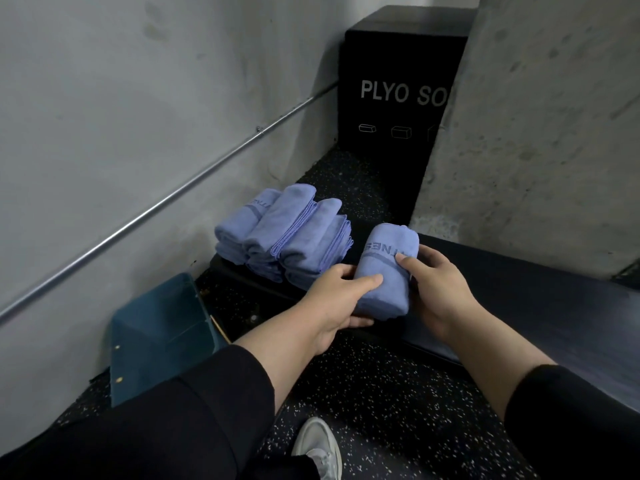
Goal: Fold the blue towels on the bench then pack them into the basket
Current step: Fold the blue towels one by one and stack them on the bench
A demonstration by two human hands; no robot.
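A folded blue towel (384, 268) with grey lettering lies on the dark bench (540, 299). My left hand (337, 301) grips its left side, thumb on top and fingers under the near edge. My right hand (438, 289) holds its right side with the thumb over the top. A pile of several folded blue towels (284, 233) sits at the bench's left end, just left of the held towel. The teal basket (156, 337) stands on the floor below and left of the bench, its inside showing nothing.
A grey concrete wall with a metal rail (166, 202) runs along the left. A black plyo box (398, 84) stands behind the bench beside a concrete pillar (540, 133). The floor is black speckled rubber, with my grey shoe (317, 448) on it.
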